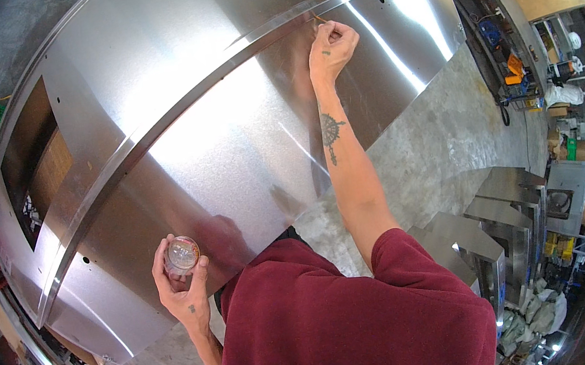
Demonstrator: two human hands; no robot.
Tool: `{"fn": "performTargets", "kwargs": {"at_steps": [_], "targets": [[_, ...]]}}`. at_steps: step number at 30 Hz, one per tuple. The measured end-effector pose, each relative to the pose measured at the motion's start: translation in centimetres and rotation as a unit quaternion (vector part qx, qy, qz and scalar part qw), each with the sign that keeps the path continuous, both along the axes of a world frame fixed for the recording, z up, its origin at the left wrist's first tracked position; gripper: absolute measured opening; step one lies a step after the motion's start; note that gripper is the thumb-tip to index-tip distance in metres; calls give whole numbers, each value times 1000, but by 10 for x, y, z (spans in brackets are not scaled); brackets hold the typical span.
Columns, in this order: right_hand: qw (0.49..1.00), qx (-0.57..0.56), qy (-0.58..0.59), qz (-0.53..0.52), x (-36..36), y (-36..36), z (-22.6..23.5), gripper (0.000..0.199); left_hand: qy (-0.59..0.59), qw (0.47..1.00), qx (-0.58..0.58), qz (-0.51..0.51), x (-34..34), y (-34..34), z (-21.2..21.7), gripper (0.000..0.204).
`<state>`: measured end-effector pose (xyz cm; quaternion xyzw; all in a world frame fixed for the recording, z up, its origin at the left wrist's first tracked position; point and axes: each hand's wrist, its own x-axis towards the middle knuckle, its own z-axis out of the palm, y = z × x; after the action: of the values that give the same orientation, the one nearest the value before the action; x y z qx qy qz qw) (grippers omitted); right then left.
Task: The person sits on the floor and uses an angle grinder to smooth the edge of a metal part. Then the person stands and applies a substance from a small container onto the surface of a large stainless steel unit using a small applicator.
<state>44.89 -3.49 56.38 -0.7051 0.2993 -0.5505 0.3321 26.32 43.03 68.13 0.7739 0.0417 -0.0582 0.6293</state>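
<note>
A large sheet-metal panel [210, 119], bright and folded along a raised seam, is lying across the view above a concrete floor [442, 140]. The right hand [331, 48] is reaching out to the seam, its fingers pinched together on a thin brush [319, 18] whose tip is touching the fold. The left hand [180, 275] is gripping a small round clear container [183, 253], held just over the panel's near edge.

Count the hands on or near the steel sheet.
2: the left hand grips a small round jar at the sheet's near edge; the right hand pinches something thin at its ridge.
</note>
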Motion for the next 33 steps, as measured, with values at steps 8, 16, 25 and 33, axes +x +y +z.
{"fn": "performTargets", "kwargs": {"at_steps": [8, 16, 25, 33], "targets": [[1000, 4, -3, 3, 0, 2, 1, 19, 2, 1000, 8, 2, -3, 3, 3, 68], [998, 49, -48, 0, 1, 3, -4, 16, 6, 1000, 2, 1, -6, 0, 5, 68], [985, 148, -86, 33, -70, 52, -4, 18, 7, 998, -57, -8, -10, 13, -5, 69], [984, 170, -2, 51, -193, 98, 28, 15, -1, 994, -55, -97, -6, -10, -9, 64]]}}
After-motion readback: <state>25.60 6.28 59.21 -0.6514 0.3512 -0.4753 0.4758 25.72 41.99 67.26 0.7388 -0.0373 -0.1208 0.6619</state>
